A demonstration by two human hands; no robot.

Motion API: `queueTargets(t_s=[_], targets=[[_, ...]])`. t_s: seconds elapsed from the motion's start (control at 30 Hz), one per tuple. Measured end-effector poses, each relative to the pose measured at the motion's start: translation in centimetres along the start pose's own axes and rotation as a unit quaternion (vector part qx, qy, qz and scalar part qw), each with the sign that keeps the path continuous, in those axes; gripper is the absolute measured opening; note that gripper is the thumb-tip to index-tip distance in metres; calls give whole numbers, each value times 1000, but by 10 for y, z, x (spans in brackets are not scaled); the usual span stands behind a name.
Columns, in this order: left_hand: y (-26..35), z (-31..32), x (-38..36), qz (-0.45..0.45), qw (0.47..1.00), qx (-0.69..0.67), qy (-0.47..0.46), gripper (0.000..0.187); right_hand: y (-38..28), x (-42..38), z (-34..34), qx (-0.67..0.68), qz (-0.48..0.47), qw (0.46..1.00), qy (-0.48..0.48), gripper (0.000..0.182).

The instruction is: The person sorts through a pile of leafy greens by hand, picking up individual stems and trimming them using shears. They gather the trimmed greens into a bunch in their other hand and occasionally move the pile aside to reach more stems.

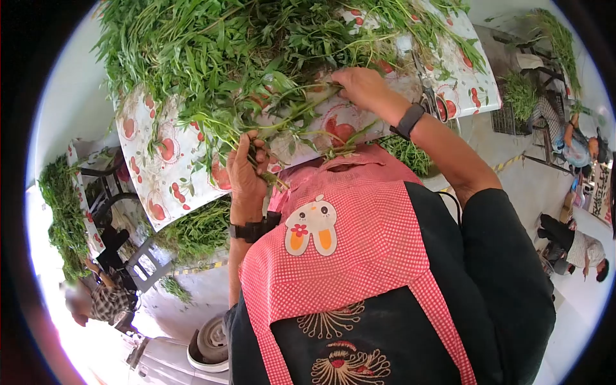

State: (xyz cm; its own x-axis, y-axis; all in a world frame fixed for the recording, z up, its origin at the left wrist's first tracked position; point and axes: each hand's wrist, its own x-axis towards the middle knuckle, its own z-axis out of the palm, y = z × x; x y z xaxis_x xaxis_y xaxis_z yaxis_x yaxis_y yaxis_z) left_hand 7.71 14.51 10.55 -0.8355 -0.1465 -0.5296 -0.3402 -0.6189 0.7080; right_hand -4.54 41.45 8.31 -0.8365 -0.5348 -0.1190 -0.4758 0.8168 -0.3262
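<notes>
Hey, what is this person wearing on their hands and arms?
Both hands are bare, no gloves. The left hand has a chunky black watch at its wrist. The right hand has a slimmer dark band at its wrist. The forearms are uncovered; a black sleeve begins near the right elbow.

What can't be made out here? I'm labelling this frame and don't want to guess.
- Head view: the left hand is closed on a bunch of green stems; how many stems cannot be counted, since its fingers cover them.
- The right hand has its fingertips buried in the leafy pile.
- The table's far edge is cut off by the frame; only the patterned tablecloth shows.
- The scissors are partly under leaves.
</notes>
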Motion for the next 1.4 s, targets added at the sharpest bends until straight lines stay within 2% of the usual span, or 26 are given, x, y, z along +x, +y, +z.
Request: queueTargets(t_s=[0.1, 0.23, 0.3, 0.33, 0.37, 0.4, 0.5, 0.53, 0.6, 0.63, 0.67, 0.73, 0.87, 0.93, 1.0, 1.07, 1.1, 1.17, 1.2, 1.27, 1.3, 1.37, 1.4], targets=[[3, -6, -2, 18, 1000, 1, 12, 25, 2, 5, 15, -36, -60, 998, 9, 21], [8, -7, -3, 23, 1000, -9, 11, 23, -1, 13, 20, -60, -69, 996, 14, 21], [11, -6, -3, 30, 999, -14, 3, 23, 3, 17, 8, -28, -175, 984, 30, 21], [12, -6, -4, 34, 999, -19, -2, 23, -4, 23, -14, -31, -179, 983, 28, 21], [13, -7, -5, 34, 999, -22, 0, 23, -19, 29, -50, 149, -68, 984, -77, 23], [14, -8, -5, 36, 999, -18, -11, 23, -32, 33, -78, 320, 49, 930, -177, 26], [23, 7, -7, 29, 999, -3, -36, 23, -51, 41, -110, 481, -29, 867, -125, 25], [27, 15, -12, 17, 999, 10, -41, 23, -57, 43, -109, 480, -29, 868, -123, 25], [32, 32, -14, 18, 999, 46, -12, 23, -74, 46, -101, 415, -26, 887, -198, 23], [32, 35, -11, 0, 998, 54, -33, 24, -86, 45, -94, 337, -22, 919, -205, 22], [31, 36, -8, -19, 997, 62, -53, 24, -95, 47, -83, 206, -131, 953, -180, 22], [25, 30, 4, -43, 996, 54, -48, 23, -106, 41, -48, 232, -202, 944, -123, 28], [33, 19, 9, 11, 999, 25, -17, 21, -96, 30, -35, 220, -151, 955, -131, 36], [49, 1, 12, 60, 998, -31, 12, 21, -56, 23, -31, 42, -63, 959, -274, 41], [63, -21, 16, 42, 996, -82, -5, 22, 13, 11, -5, 32, -107, 977, -183, 36], [72, -33, 14, 53, 987, -147, -30, 25, 34, -5, -14, 27, -9, 989, -143, 27], [72, -32, 12, 57, 988, -140, -25, 27, 28, -6, -19, 29, -11, 989, -144, 27], [65, -28, 11, 58, 990, -130, -23, 27, 12, -15, -37, 213, 36, 976, 2, 24], [62, -26, 13, 61, 990, -123, -24, 27, -6, -18, -50, 214, 39, 976, 4, 24], [59, -23, 14, 46, 991, -121, -34, 28, -49, -19, -67, 344, 44, 937, -47, 24], [58, -22, 15, 49, 994, -98, -28, 28, -60, -19, -63, 345, 45, 937, -44, 24], [58, -18, 12, 57, 996, -68, -21, 29, -77, -19, -53, 332, -38, 942, 29, 23], [58, -18, 12, 57, 996, -66, -22, 29, -86, -22, -53, 333, -38, 942, 30, 23]])
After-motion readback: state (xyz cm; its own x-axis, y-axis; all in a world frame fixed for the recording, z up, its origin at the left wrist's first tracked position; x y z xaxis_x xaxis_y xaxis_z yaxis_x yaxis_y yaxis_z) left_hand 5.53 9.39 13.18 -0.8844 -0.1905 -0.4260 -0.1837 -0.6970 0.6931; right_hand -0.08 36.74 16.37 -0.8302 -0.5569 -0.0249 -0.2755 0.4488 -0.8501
